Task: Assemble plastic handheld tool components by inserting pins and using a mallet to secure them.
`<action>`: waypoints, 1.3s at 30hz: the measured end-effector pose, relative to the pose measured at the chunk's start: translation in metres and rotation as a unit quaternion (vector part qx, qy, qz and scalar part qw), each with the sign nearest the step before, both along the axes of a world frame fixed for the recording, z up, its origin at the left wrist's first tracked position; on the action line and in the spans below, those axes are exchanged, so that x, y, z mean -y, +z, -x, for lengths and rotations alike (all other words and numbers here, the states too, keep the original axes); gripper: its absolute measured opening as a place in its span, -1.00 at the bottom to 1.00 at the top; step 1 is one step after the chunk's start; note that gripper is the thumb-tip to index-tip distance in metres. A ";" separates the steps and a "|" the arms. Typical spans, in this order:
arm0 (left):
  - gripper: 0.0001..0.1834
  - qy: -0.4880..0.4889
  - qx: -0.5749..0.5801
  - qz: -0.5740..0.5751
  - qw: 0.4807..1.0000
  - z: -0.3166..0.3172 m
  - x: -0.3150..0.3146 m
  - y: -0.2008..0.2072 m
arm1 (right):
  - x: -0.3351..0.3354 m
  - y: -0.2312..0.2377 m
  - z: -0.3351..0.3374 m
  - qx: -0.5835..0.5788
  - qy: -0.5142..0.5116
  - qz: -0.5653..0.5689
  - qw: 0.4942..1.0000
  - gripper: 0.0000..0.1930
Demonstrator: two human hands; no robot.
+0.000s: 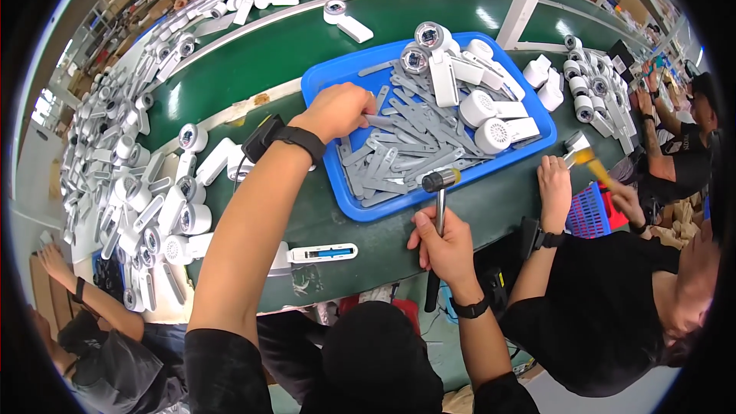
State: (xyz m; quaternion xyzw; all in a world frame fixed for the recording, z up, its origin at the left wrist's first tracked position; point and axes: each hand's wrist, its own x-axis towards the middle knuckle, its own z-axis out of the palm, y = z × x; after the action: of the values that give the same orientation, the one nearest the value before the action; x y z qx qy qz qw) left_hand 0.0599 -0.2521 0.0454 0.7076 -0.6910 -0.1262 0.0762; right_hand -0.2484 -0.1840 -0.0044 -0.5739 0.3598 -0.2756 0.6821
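Observation:
My left hand (339, 113) reaches over the left side of a blue tray (316, 80). Its fingers are bent together on a grey plastic strip (379, 120) at the edge of a pile of such strips. Wrapped around the handle of a small hammer (440, 207), my right hand (446, 249) is at the tray's front edge, head of the hammer upward. Between my forearms a white handheld fan (335, 253) lies on the green bench, its handle open and a blue battery showing inside. Several white fans (479, 107) rest on the strips at the tray's right.
Many white fans (126, 176) are heaped along the left, with more at the back. A single fan (345, 21) lies beyond the tray. At right, a co-worker's hand (625, 201) grips a yellow hammer (594, 162) near a metal post (527, 0). Other people work at left and back.

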 end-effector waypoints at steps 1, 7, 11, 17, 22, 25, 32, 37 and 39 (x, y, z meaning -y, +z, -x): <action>-0.72 0.007 -0.003 0.042 0.999 0.000 -0.004 0.003 | 0.000 -0.001 0.001 0.000 0.001 0.002 1.000 -0.78; -0.84 0.105 -0.188 0.108 0.970 0.010 -0.040 0.034 | 0.001 -0.001 0.002 0.008 -0.007 -0.012 1.000 -0.78; -0.86 0.143 -0.305 0.129 0.933 0.013 -0.064 0.038 | 0.005 -0.005 0.002 -0.003 -0.014 -0.003 1.000 -0.78; -0.75 0.186 -0.111 0.206 0.954 0.002 -0.071 0.025 | 0.004 -0.007 -0.001 -0.011 -0.007 0.035 0.999 -0.77; -0.80 0.231 -0.094 0.216 0.944 0.007 -0.068 0.011 | 0.004 -0.008 -0.002 -0.024 -0.019 0.055 0.998 -0.78; -0.78 0.254 -0.131 0.207 0.936 0.009 -0.065 -0.001 | 0.002 -0.012 -0.004 -0.033 -0.016 0.052 0.998 -0.78; -0.72 0.256 -0.429 0.124 0.857 0.013 -0.057 0.011 | -0.001 -0.015 0.002 0.018 -0.059 0.034 0.998 -0.79; -0.47 0.123 -0.040 0.219 0.967 0.007 -0.054 -0.006 | -0.010 -0.012 -0.005 0.043 -0.071 0.043 0.996 -0.76; -0.47 -0.021 -0.042 0.206 0.977 0.034 -0.043 -0.012 | -0.007 -0.016 0.006 0.049 -0.093 0.042 0.994 -0.76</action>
State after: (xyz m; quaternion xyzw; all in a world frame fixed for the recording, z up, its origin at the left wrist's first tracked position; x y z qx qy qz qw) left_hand 0.0262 -0.2090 0.0333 0.6563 -0.7129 -0.0121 0.2467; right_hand -0.2542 -0.1765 -0.0200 -0.5519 0.3661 -0.3800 0.6457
